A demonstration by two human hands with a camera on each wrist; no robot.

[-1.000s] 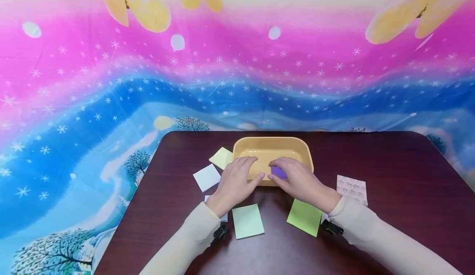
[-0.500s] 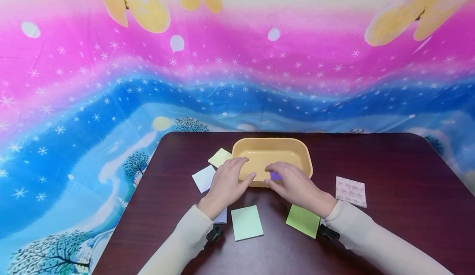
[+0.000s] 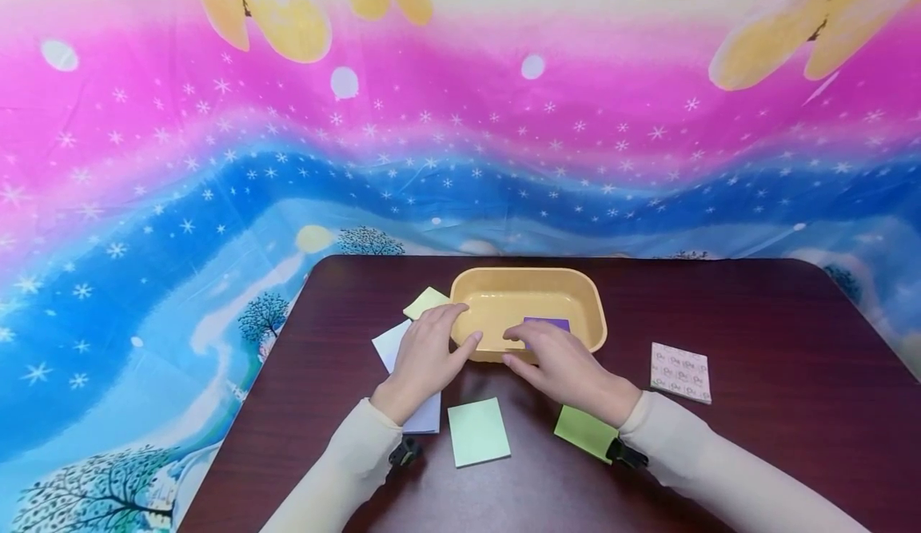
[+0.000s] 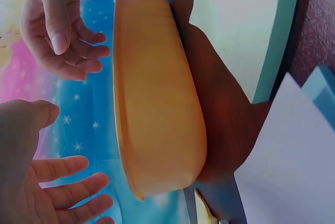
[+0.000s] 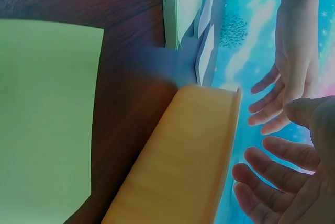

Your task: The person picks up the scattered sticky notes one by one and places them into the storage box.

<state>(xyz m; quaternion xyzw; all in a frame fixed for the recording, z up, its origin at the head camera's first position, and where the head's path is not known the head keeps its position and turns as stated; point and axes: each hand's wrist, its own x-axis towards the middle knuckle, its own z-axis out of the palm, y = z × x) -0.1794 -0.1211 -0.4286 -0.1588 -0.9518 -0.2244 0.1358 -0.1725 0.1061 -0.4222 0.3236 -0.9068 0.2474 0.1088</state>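
A yellow plastic basin (image 3: 583,293) stands near the back of the table, with a purple sticky-note pad (image 3: 548,324) lying inside it. My left hand (image 3: 428,357) hovers at the basin's front left corner, fingers spread and nothing in it. Over the front right rim is my right hand (image 3: 568,369), also holding nothing and partly covering the purple pad. In the left wrist view both hands show relaxed fingers above the rim of the basin (image 4: 152,93). The right wrist view has the loose fingers of my right hand (image 5: 293,187) beside the same basin (image 5: 183,150).
A mint-green pad (image 3: 479,432) lies in front of the basin, with a lime-green pad (image 3: 586,435) under the right wrist. Left are pale yellow (image 3: 426,302), white (image 3: 388,341) and lavender (image 3: 424,416) pads. A patterned pad (image 3: 679,371) sits right on the dark table (image 3: 777,325).
Both hands have drifted left and slightly toward me, the left one farther from the basin's middle. More of the purple pad shows now behind the right hand. The basin stays in place.
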